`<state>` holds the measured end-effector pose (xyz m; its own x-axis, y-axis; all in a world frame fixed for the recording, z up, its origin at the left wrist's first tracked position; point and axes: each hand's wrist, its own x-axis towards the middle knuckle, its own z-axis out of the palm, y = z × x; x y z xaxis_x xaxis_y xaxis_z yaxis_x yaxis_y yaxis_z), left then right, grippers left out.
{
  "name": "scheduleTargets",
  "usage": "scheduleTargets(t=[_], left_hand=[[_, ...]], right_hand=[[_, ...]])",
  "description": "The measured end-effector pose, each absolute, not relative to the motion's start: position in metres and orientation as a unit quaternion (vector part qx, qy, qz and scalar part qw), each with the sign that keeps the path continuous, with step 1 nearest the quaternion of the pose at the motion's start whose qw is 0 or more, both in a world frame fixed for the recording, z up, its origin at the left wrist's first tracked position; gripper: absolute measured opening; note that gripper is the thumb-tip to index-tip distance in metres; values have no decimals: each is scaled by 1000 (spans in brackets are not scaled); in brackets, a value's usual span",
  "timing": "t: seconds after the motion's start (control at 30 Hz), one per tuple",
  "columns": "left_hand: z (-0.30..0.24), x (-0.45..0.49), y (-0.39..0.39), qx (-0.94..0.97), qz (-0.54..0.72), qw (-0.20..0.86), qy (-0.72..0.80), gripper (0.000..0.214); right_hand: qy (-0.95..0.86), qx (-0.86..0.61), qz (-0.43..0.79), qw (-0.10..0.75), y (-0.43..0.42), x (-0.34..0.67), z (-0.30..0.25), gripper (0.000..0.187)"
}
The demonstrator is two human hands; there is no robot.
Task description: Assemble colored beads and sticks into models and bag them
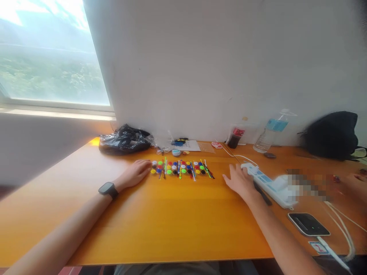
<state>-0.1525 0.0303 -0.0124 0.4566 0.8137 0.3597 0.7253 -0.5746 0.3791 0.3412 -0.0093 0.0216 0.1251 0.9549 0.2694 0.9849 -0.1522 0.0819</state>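
Note:
Small round pieces (174, 167) in white, red, blue, green, yellow and black lie in blocks along a row on the wooden table. Thin coloured sticks (180, 169), some with pointed ends, lie between the blocks and at the right end; their exact kind is too small to tell. My left hand (134, 175) lies flat at the left end of the row, fingertips beside the nearest pieces. On the other side, my right hand (238, 180) rests with fingers spread, apart from the sticks and close to a white power strip (265, 182). Neither hand holds anything.
A black plastic bag (124, 139) sits at the back left. Along the wall stand a dark drink packet (235, 139), a water bottle (268, 131) and a black bag (331, 133). A dark device (309, 224) with a cable lies front right. Another person's hand (354, 187) shows at the right edge.

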Motion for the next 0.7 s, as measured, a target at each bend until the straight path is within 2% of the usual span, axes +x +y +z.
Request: scheduleTargets(t=[0.17,0.27,0.5,0.7], left_hand=[[-12,-153,29,848,260,83,454,44],[-12,-153,30,852,253,78,451,44],[-17,-157,34,863,247,53,438,42],[-18,-157,35,865,245,41,435,41]], right_hand=[[-573,-818,-40,-35,-16,395,27,61],[-575,-817,-33,-19,-22,424,20,60],[-610,-790,-37,41,-43,437,9,71],[-615,-782,-80,66,-48,427,9,64]])
